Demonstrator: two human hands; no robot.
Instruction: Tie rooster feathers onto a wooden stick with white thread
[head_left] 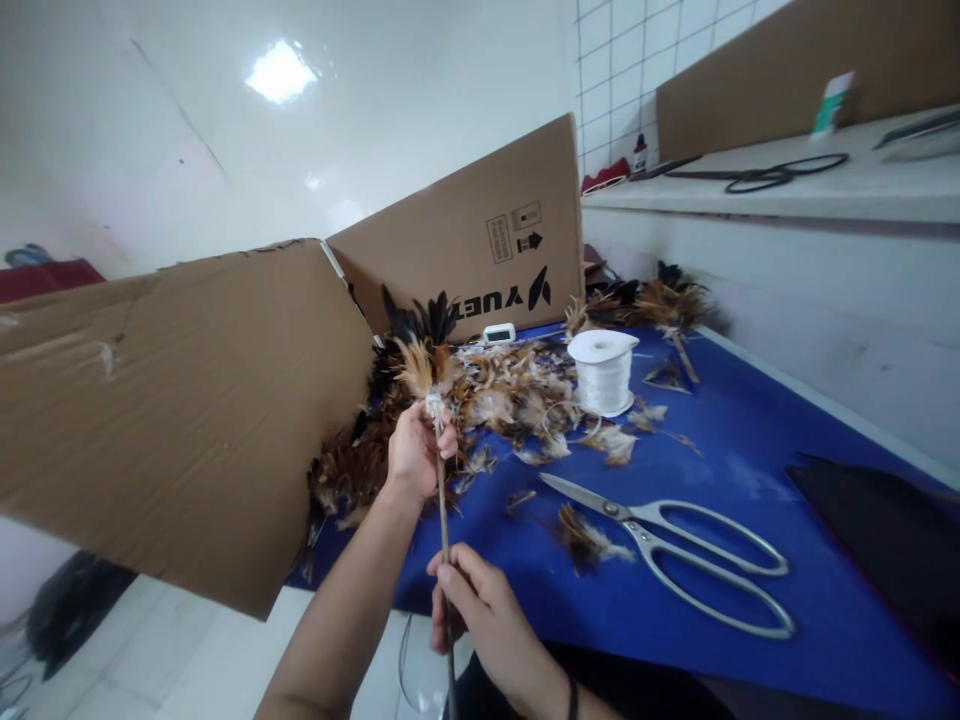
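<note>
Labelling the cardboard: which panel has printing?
The middle panel, printed in black; the left panel and right panel show no print.

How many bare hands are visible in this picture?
2: the left hand grips the thin brown stick near its feathered end; the right hand holds it lower down.

Bright, cool light with white glare on the glossy wall [420,90], slight blur, stretched edges

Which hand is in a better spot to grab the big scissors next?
Probably the right hand: it's nearer the scissors' handles, while the left hand holds the stick up by its feathers.
</note>
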